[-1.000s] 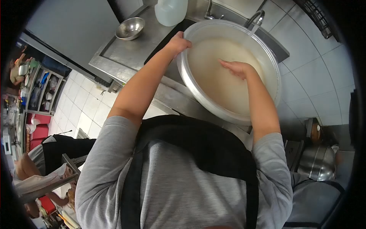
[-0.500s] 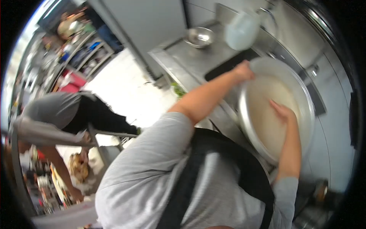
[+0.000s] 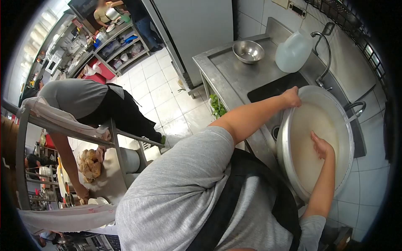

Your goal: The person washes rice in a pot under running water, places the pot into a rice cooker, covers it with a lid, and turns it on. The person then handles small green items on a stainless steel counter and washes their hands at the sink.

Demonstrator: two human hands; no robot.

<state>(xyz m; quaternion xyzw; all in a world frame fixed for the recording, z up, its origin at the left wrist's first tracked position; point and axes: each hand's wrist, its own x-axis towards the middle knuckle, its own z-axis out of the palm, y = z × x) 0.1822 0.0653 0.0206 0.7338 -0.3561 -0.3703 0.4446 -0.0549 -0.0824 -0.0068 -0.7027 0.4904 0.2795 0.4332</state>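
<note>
A large metal pot (image 3: 284,150) with a wide rim stands at the sink, with cloudy, whitish liquid (image 3: 303,129) in it. My left hand (image 3: 292,97) is closed on the rim of the pot, on the side near the counter. Inside the pot, my right hand (image 3: 321,147) is held over or at the surface of the liquid, palm partly showing and fingers stretched out. It grips nothing. I cannot tell what lies below the cloudy surface.
A steel bowl (image 3: 248,52) and a translucent plastic jug (image 3: 294,52) sit on the steel counter (image 3: 222,75). A curved faucet (image 3: 328,56) rises behind the sink; another spout (image 3: 356,108) reaches the pot's rim. At left, a co-worker (image 3: 79,100) bends over a metal rack (image 3: 119,154).
My view has swung, so the pot and counter sit further right and lower in the picture. My left hand stays on the rim and my right hand stays inside the pot.
</note>
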